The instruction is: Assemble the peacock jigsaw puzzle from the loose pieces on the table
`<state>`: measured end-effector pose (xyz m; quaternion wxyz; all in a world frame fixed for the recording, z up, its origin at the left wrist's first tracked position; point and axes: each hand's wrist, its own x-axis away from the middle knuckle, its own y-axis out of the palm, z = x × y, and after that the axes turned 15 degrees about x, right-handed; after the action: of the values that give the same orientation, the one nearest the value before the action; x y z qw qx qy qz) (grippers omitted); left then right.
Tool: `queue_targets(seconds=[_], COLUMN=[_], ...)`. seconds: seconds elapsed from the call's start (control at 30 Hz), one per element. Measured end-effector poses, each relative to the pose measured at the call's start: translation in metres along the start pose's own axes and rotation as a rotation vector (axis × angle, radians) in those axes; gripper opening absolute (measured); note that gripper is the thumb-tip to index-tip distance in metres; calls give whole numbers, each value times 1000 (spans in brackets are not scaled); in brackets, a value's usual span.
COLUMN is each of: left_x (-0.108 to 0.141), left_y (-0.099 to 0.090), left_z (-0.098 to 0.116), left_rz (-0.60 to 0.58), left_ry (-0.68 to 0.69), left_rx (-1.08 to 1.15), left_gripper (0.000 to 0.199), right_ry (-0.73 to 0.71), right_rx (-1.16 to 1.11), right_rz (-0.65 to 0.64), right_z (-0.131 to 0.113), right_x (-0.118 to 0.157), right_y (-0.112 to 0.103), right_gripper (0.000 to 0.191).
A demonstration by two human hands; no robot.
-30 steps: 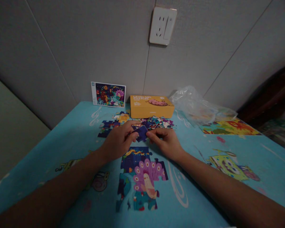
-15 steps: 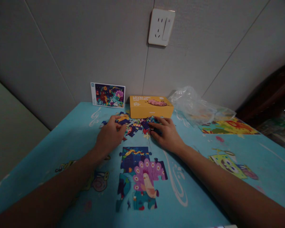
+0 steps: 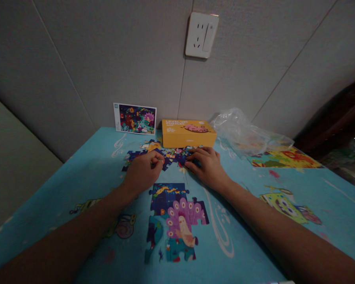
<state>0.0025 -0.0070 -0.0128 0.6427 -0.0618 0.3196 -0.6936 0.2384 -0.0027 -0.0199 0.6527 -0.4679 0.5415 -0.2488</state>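
Loose jigsaw puzzle pieces [image 3: 173,155] lie in a pile in front of the yellow box. At the pile's near left side is my left hand [image 3: 144,169], its fingers curled in against the thumb; whatever may be between them is hidden. My right hand [image 3: 207,163] rests over the right end of the pile, thumb and fingers apart, fingertips on or just above dark pieces. Nearer to me lies a joined section of puzzle [image 3: 177,221] with a purple peacock-like bird and uneven edges.
The yellow puzzle box [image 3: 189,134] stands against the wall, with a picture card [image 3: 136,119] propped to its left. To the right are a clear plastic bag [image 3: 239,130] and a colourful printed sheet [image 3: 286,158]. A blue patterned cloth [image 3: 85,165] covers the table.
My left hand has moved right and slightly toward me, its fingers curling tighter and uncovering pieces on the left. My right hand has barely shifted. The joined section stays put.
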Motion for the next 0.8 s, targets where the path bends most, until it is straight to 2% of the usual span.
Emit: queue_targets(seconds=[0.13, 0.33, 0.53, 0.67, 0.73, 0.8], left_x=[1, 1, 1, 2, 2, 2], left_y=[3, 2, 2, 3, 4, 4], left_z=[0, 4, 7, 8, 9, 11], left_rz=[-41, -50, -82, -81, -137, -181], left_ry=[27, 40, 92, 98, 110, 116], left_rx=[-5, 8, 58, 104, 93, 61], left_gripper=[17, 16, 32, 47, 42, 26], right_ry=[-17, 30, -44, -113, -150, -152], right_rx=[34, 38, -193, -379, -423, -408], right_rz=[-2, -4, 44, 60, 54, 66], right_z=[-3, -5, -7, -16, -19, -19], right_x=[-2, -4, -4, -2, 0, 0], right_y=[1, 1, -5, -13, -15, -15], right_gripper=[13, 20, 5, 8, 9, 6])
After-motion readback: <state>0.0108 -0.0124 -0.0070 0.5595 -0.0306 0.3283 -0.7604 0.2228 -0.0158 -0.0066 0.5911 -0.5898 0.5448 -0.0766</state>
